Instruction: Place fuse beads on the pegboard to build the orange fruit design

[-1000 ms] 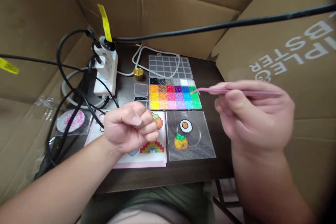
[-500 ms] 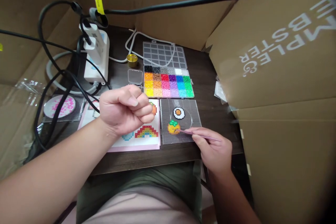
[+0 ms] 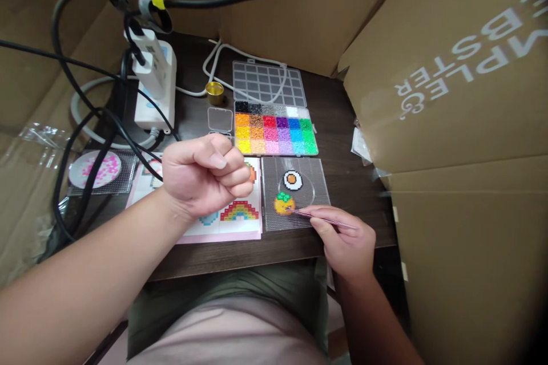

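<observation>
My left hand [image 3: 208, 174] is a closed fist held above the pattern sheet [image 3: 229, 231]; nothing shows in it, and its palm is hidden. Pinched in my right hand [image 3: 349, 239] are thin pink metallic tweezers [image 3: 327, 219]. Their tip is at the orange persimmon-shaped bead design [image 3: 283, 204] with green leaves. That design sits on a clear pegboard [image 3: 317, 171], just below a fried-egg bead design [image 3: 293, 181]. Whether a bead is at the tip is too small to tell. Coloured pictures, including a rainbow [image 3: 240, 211], are printed on the sheet, partly covered by my left hand.
Behind the pegboard lies an open bead case [image 3: 276, 131] with many colours. A gold tin [image 3: 214, 93] and a small clear box [image 3: 220, 120] stand beside it. At left are a power strip [image 3: 156, 108], looping black cables [image 3: 57, 125] and a white plate of pink beads [image 3: 95, 170]. Cardboard walls [image 3: 454, 228] surround the table.
The tweezers' tip has shifted slightly left and down on the orange design. My left fist keeps its shape and place. The whole view has tilted a little.
</observation>
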`<state>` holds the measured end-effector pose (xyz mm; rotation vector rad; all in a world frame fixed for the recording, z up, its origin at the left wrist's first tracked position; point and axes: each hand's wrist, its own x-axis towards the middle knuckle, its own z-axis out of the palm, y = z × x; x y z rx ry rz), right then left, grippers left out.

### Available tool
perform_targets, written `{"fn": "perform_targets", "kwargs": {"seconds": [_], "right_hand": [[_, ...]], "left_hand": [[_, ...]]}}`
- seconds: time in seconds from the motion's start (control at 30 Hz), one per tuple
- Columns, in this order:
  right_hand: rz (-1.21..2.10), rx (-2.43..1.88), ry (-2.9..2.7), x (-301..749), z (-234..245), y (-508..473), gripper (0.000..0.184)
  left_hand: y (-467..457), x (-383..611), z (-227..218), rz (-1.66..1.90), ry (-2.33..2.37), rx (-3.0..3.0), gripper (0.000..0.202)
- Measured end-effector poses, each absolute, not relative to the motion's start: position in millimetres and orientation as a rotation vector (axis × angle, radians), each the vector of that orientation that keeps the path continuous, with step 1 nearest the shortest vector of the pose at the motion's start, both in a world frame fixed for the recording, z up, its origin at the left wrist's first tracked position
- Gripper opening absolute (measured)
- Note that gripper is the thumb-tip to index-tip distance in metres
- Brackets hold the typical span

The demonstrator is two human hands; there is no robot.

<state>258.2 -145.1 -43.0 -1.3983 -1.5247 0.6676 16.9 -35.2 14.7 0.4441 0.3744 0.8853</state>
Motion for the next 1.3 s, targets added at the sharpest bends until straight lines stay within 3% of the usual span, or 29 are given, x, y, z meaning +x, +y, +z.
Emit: {"fn": "perform_targets", "kwargs": {"seconds": [1.07, 1.3], "right_hand": [[0.658, -1.325, -1.381, 257, -46, -148, 0.019], [0.530, -1.222, -1.354, 249, -4, -115, 0.012]], "left_hand": [[-35, 17, 14, 0.875, 0.341, 0.427, 0.044], [-39, 16, 13, 0.870, 0.288, 0.360, 0.042]]}}
